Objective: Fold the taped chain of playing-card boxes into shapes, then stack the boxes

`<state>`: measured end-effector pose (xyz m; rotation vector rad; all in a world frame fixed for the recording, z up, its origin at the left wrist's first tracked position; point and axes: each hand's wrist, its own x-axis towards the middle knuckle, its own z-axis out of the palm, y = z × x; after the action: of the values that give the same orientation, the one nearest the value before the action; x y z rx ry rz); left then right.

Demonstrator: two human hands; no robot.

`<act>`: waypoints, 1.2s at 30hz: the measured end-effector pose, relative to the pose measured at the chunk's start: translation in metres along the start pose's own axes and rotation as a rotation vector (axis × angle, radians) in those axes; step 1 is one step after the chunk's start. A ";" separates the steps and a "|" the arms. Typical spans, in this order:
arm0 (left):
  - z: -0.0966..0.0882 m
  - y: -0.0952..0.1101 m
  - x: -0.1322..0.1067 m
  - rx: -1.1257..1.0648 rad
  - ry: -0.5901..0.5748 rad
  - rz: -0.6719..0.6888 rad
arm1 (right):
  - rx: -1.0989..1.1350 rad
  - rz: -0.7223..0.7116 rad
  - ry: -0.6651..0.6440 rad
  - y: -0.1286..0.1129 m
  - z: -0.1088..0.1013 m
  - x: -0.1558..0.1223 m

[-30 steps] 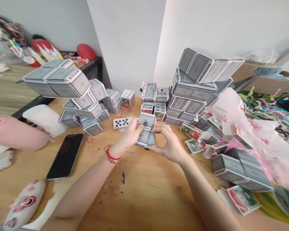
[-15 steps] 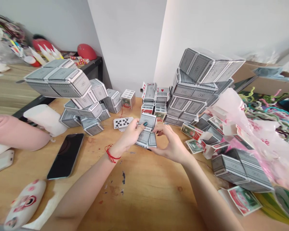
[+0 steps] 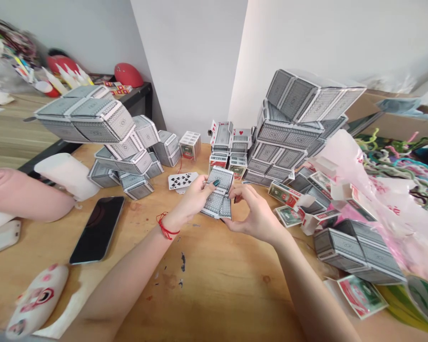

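Note:
Both my hands hold a small block folded from grey-backed playing cards (image 3: 218, 194) just above the wooden table (image 3: 214, 285). My left hand (image 3: 192, 199), with a red string at the wrist, grips the block's left side, thumb on its top card. My right hand (image 3: 251, 211) curls round its right side, fingers closed on it. A face-up black-suited card (image 3: 181, 181) lies on the table just left of my left hand.
Big structures of folded card blocks stand at the back left (image 3: 103, 128) and back right (image 3: 292, 123). A black phone (image 3: 98, 229) lies at the left. Another person's pink sleeve (image 3: 24, 197) rests at the left edge. Card boxes (image 3: 287, 199) and a pink plastic bag (image 3: 374, 199) crowd the right.
My hands have shifted slightly on the card block, the right fingers curling closer against its side. The view has barely moved.

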<state>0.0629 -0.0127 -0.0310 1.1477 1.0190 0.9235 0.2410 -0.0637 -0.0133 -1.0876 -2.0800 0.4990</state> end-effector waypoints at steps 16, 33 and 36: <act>0.002 -0.001 -0.001 -0.039 -0.013 -0.002 | 0.051 0.036 -0.023 -0.001 -0.003 0.001; 0.001 -0.004 0.001 -0.045 0.015 -0.006 | 0.008 0.054 0.017 -0.004 0.003 0.001; 0.000 -0.005 0.002 -0.044 0.028 -0.002 | 0.001 0.059 0.032 -0.004 0.004 0.001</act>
<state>0.0640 -0.0121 -0.0360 1.1001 1.0176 0.9585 0.2351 -0.0653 -0.0133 -1.1516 -2.0243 0.5082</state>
